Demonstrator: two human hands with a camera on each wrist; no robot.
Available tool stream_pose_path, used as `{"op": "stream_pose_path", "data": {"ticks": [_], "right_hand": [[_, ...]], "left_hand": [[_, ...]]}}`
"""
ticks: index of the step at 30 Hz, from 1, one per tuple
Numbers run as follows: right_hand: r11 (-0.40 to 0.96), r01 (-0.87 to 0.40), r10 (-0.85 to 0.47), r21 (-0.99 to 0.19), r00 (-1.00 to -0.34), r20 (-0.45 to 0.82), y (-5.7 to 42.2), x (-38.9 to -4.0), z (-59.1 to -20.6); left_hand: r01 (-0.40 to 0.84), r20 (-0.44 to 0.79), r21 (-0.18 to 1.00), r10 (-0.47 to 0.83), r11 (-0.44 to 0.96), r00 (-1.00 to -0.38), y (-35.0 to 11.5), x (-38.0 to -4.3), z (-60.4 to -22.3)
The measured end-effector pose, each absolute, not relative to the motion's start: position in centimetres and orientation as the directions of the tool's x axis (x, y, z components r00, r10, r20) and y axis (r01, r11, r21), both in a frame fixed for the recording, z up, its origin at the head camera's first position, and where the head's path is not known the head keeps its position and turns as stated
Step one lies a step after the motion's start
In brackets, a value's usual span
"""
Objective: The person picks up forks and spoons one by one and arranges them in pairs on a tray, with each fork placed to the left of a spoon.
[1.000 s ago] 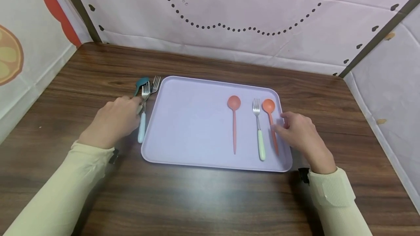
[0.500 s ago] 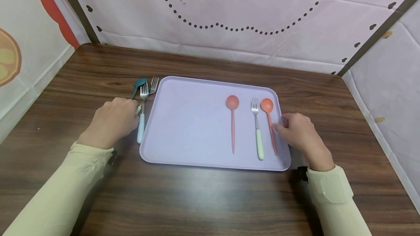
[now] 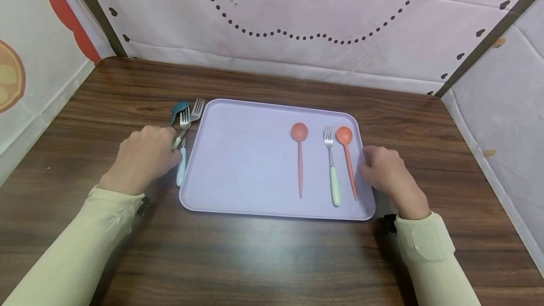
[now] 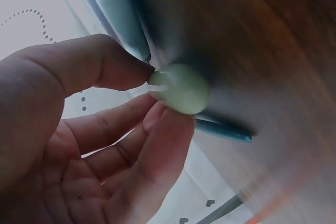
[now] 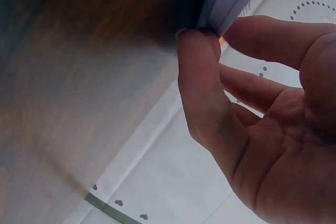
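Left of the lilac tray (image 3: 246, 155), my left hand (image 3: 144, 157) pinches a fork (image 3: 197, 108) by its light green handle (image 4: 186, 90), between thumb and fingers. A light-blue-handled fork (image 3: 182, 169) lies by the tray's left edge, crossing the held fork. The bowl of a teal spoon (image 3: 180, 106) shows beyond the hand; part of its handle is hidden in the head view. At the tray's right side, my right hand (image 3: 384, 166) grips the rim (image 5: 231, 1) between thumb and finger.
On the tray's right half lie a pink spoon (image 3: 299, 132), another green-handled fork (image 3: 335, 185) and an orange spoon (image 3: 344, 135), roughly side by side. The wooden table (image 3: 263, 263) meets printed white cloth walls (image 3: 297, 60) at the back and both sides.
My right thumb has drawn back from beside the orange spoon's handle to the tray's rim. The left hand stays at the forks, with the green handle slightly shifted. The head view has drifted a little.
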State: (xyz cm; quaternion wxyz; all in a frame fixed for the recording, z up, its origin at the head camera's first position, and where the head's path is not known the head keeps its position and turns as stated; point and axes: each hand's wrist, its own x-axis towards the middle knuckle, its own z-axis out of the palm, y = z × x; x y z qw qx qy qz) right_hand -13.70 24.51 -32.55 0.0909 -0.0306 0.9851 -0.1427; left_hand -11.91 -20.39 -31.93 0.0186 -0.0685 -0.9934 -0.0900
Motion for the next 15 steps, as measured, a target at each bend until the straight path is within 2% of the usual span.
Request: {"op": "stream_pose_path", "data": {"ticks": [15], "right_hand": [[0.966, -0.073, -0.119, -0.25, -0.978, -0.174, 24.8, -14.01, -32.89]], "left_hand": [[0.154, 0.089, 0.181, 0.14, 0.971, -0.986, -19.7, -11.85, -31.76]]}}
